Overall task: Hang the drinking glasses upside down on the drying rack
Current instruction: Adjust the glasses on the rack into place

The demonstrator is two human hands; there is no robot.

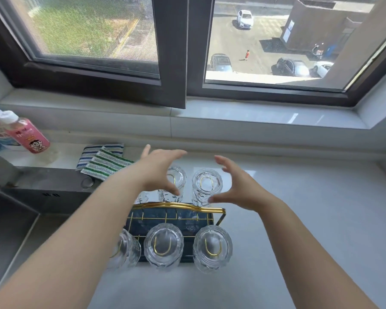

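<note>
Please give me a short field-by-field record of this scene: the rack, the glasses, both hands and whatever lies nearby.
rack: gold wire drying rack on a dark tray, on the white counter
near row: three glasses upside down on the pegs, e.g. the middle glass
far row: right glass upside down; others partly hidden by the left hand
right hand: open, beside the far right glass, holding nothing
left hand: open, above the far row
nearby: striped cloths, pink bottle, sink
</note>
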